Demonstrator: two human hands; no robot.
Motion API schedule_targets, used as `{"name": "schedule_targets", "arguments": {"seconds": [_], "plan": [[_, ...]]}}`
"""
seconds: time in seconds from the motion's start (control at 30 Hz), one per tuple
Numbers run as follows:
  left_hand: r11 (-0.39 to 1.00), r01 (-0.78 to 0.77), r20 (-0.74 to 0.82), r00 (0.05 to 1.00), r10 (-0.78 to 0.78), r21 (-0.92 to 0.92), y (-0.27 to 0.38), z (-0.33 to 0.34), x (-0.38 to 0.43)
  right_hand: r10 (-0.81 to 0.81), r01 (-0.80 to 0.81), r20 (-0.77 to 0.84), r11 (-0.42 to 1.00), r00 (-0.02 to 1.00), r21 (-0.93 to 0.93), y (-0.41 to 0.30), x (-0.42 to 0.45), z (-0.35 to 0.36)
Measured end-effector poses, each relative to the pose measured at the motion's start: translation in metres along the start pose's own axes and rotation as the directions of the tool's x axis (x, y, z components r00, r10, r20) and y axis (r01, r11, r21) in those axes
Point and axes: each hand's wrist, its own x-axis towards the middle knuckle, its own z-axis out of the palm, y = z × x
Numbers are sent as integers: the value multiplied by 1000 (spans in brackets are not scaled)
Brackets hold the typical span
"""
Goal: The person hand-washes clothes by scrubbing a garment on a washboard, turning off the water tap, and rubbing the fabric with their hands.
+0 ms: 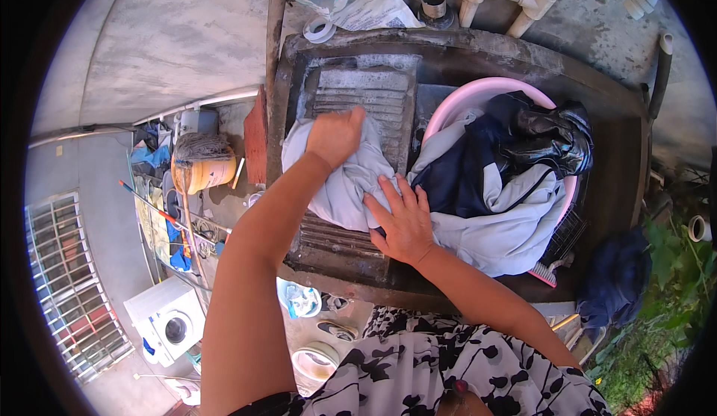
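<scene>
A light grey garment [347, 186] lies bunched on the ridged stone washboard [358, 88] of a wash sink. My left hand [338, 136] is closed in a fist on its upper part; whether cloth is gripped inside cannot be told. My right hand [404, 220] rests on its lower right part, palm down, fingers spread. To the right stands a pink plastic basin [462, 99], heaped with light grey cloth [493, 242], dark navy cloth [456, 178] and a shiny black garment [552, 136]. Some grey cloth hangs over the basin's near rim, close beside my right hand.
A scrub brush [542, 276] lies below the basin, near a black wire rack [566, 234]. Dark cloth [613, 279] hangs at the sink's right corner. A roll of tape [319, 29], a plastic bag [375, 10] and a pipe stub [434, 4] stand along the far edge.
</scene>
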Motion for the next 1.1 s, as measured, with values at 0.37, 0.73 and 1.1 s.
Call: {"name": "schedule_targets", "arguments": {"seconds": [0.37,0.73,1.1], "plan": [[980,-102,84,990,117,-171,52,-9,-8,17,-17,3,999,1000,-48,23,-7,-1],[967,-26,77,996,47,-254,76,-17,-1,30,-30,-25,999,999,-12,30,-7,-1],[995,55,55,997,-51,-82,57,6,19,20,-23,-73,999,997,-43,20,-2,-6]]}}
